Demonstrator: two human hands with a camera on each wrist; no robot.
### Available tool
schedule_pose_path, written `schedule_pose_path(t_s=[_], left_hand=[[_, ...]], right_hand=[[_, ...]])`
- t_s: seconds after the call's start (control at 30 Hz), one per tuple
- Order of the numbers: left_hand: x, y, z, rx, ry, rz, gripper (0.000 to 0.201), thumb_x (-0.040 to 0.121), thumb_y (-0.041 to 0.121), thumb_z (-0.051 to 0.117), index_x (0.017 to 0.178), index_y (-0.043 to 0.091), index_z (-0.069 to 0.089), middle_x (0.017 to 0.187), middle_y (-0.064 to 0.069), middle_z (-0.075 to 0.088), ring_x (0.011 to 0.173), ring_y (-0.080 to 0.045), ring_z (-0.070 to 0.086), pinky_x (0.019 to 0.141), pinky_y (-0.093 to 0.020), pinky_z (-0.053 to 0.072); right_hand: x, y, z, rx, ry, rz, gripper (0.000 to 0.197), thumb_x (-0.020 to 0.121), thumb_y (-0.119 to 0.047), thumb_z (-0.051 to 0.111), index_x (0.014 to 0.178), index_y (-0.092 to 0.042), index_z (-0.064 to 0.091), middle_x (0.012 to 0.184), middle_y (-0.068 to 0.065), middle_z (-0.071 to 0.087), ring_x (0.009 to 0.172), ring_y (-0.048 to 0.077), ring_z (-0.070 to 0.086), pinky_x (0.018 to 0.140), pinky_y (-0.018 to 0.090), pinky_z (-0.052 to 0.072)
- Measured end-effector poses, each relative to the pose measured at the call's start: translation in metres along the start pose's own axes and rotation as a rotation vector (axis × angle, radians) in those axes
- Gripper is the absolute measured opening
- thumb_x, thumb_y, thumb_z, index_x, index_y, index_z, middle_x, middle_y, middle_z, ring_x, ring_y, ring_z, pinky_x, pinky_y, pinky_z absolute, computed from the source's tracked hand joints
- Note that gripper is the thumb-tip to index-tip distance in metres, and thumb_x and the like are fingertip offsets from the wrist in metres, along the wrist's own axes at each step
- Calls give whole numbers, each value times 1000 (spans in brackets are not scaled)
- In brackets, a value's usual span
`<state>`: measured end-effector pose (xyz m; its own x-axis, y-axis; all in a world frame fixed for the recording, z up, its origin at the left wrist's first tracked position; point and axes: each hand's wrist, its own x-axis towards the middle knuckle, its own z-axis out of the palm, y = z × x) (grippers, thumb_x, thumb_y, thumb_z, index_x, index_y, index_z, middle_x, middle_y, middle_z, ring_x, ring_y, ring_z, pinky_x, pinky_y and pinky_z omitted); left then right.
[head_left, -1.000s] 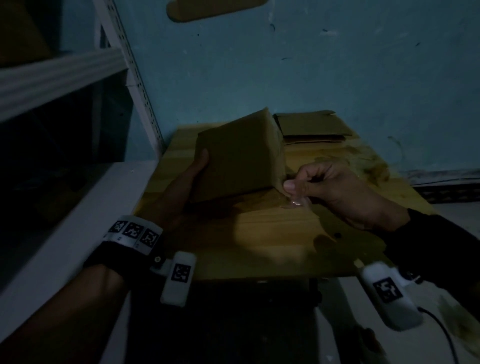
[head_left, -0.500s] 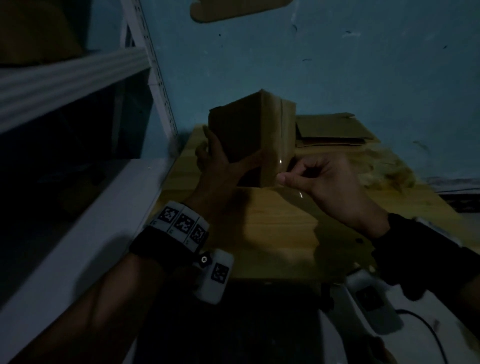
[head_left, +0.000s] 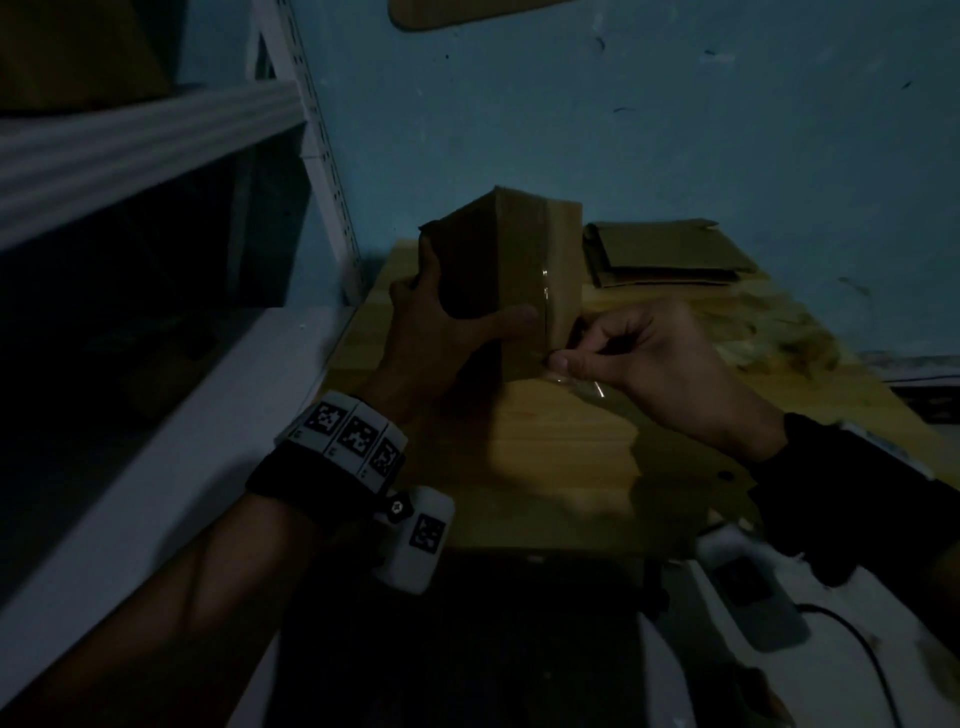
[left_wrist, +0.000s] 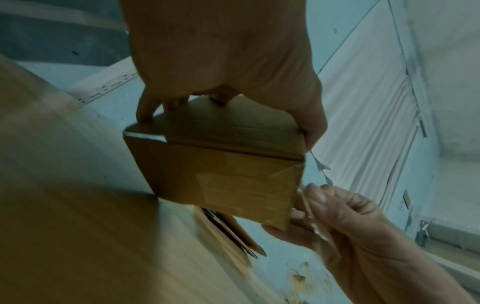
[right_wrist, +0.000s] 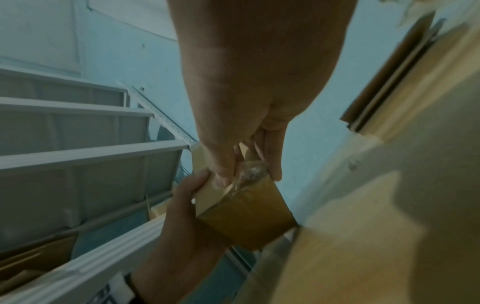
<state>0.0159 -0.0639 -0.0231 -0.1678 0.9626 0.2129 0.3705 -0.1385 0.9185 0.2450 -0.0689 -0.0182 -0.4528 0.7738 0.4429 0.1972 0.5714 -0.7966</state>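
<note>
A small brown cardboard box (head_left: 511, 260) stands on end over the wooden table (head_left: 561, 457). My left hand (head_left: 441, 322) grips it, thumb across the near face and fingers behind. A strip of clear tape (head_left: 545, 280) runs down the box. Its loose, crinkled end (head_left: 576, 382) is pinched by my right hand (head_left: 639, 353) at the box's lower right corner. The left wrist view shows the box (left_wrist: 223, 176) from below, my left fingers (left_wrist: 145, 111) on its far side and my right hand (left_wrist: 345, 218) holding the tape end (left_wrist: 311, 218). In the right wrist view, thumb and forefinger pinch the tape (right_wrist: 249, 170) against the box (right_wrist: 246, 214).
A stack of flattened cardboard (head_left: 670, 254) lies at the table's back, against the blue wall. White metal shelving (head_left: 135, 150) stands to the left, with cardboard on its shelves. A white device with a cable (head_left: 748, 587) lies low on the right beside the table.
My left hand has tipped the box from lying tilted on the table to standing on end. My right hand kept its pinch on the tape end at the lower corner.
</note>
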Motion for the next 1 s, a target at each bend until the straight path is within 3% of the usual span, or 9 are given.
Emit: schedule_pose_path(t_s=[0.17,0.27,0.4,0.5,0.63,0.77,0.87,0.93,1.0], left_hand=[[-6,12,0,-78,-40,46,119,49,67,90,149,34,35,141,0,52,126,-22,56,95,-44,57],[-11,18,0,-140,-82,88,107,51,50,93,142,27,42,124,12,60,109,-4,64,83,-23,58],[-17,23,0,-163,-107,85,101,55,43,92,142,25,44,124,10,61,109,-5,64,84,-24,57],[-17,24,-2,-179,-127,77,95,56,39,87,140,21,46,118,12,63,99,3,67,78,-18,56],[-18,26,-4,-218,-147,59,68,68,25,78,130,24,50,112,12,64,89,8,68,73,-14,55],[-18,26,-7,-252,-141,28,77,66,28,75,138,22,47,114,9,64,89,3,70,72,-17,56],[-17,26,-6,-267,-150,15,88,66,31,77,146,23,40,120,7,62,93,1,69,72,-18,57],[-16,27,-1,-229,-142,-1,108,57,44,87,149,27,33,123,7,61,98,-3,68,72,-20,58],[-14,28,7,-195,-125,-50,135,38,66,91,151,29,27,130,4,60,109,-14,67,79,-31,62]], right_hand=[[-1,-7,-9,-42,-31,-34,24,81,-17,79,74,6,74,68,14,71,60,34,64,54,27,52],[1,-6,-13,-54,-53,-26,19,82,-14,79,74,3,75,69,10,73,63,32,68,62,33,57],[0,-7,-16,-50,-63,-30,16,83,-12,79,74,2,76,70,8,74,65,34,69,67,43,58],[0,-8,-17,-43,-59,-33,17,83,-9,79,74,5,75,71,8,75,68,30,71,72,37,61],[0,-11,-19,-45,-64,-39,16,82,-7,79,74,7,74,71,7,75,68,25,72,75,32,62],[1,-13,-18,-38,-49,-48,17,82,-9,79,72,5,74,70,6,74,64,18,71,68,20,57],[2,-14,-12,-54,7,-39,19,82,-12,79,72,3,74,69,7,73,63,25,69,64,20,56],[2,-14,-7,-97,22,-60,18,82,-15,80,71,-1,75,68,6,73,61,24,68,60,22,56],[2,-15,-5,-134,-7,-75,17,83,-15,80,70,-4,76,67,3,73,60,22,69,59,24,56]])
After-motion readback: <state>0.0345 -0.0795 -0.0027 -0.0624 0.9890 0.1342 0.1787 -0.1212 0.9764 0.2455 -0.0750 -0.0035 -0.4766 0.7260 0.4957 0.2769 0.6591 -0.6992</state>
